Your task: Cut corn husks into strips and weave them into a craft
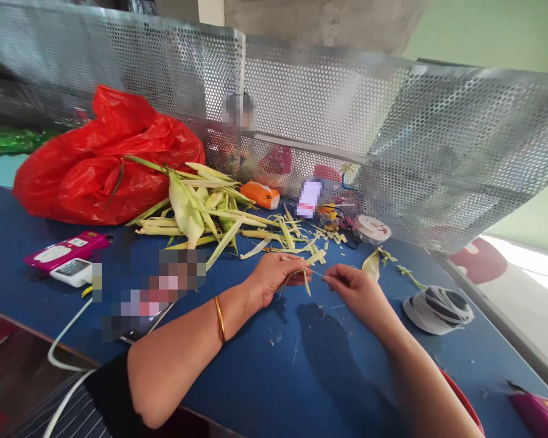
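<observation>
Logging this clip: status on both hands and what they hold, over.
Left hand pinching leaf strip. Right hand pinching its thin end. Husk pile behind, apart from both hands.

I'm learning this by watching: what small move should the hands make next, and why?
Probably draw the right hand slowly away from the left hand: both pinch one thin leaf strip, stretched between them above the blue table.

- Your desk top (274, 377) is matt and smooth.
- At its far left corner, the bag (105, 164) is glossy plastic.
- Along its far edge, the screen (310, 103) is dull perforated metal.
- Your leaf strip (305, 283) is matt, fibrous.
</observation>
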Tool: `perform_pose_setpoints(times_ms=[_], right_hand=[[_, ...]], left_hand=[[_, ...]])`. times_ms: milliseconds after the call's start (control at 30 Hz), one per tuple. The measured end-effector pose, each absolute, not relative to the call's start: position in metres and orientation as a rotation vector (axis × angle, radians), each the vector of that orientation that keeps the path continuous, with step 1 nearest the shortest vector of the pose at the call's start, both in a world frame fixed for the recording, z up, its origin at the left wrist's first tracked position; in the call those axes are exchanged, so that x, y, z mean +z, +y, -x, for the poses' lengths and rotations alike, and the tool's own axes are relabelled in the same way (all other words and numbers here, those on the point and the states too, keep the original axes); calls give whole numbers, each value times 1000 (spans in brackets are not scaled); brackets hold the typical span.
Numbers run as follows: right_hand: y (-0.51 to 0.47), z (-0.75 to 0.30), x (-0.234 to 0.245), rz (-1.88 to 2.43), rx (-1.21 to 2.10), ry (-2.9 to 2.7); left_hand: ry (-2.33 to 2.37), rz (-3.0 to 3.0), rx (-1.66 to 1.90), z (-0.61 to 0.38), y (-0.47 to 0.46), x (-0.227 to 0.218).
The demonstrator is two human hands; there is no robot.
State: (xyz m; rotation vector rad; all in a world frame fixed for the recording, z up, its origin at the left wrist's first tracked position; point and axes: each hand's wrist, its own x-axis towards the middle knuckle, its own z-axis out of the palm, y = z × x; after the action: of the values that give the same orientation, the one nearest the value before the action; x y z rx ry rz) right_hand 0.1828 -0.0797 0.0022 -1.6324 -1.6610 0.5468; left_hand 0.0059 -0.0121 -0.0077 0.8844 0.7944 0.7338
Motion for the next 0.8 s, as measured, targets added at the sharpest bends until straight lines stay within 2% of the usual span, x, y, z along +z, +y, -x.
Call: perform_pose_setpoints(times_ms=[233, 400, 567, 800], right_hand=[[-94, -164, 12, 1497, -44, -2040], [-91, -168, 5, 1555, -110, -2065], [-90, -173, 7, 1743, 102, -1987], [-83, -179, 12, 1479, 857, -1657]], left_hand=[[865, -1151, 757, -8, -18, -8], [751, -1244, 530, -6, -24, -7], [682, -1365, 431, -5, -26, -4], [492, -1345, 389, -1, -29, 3]])
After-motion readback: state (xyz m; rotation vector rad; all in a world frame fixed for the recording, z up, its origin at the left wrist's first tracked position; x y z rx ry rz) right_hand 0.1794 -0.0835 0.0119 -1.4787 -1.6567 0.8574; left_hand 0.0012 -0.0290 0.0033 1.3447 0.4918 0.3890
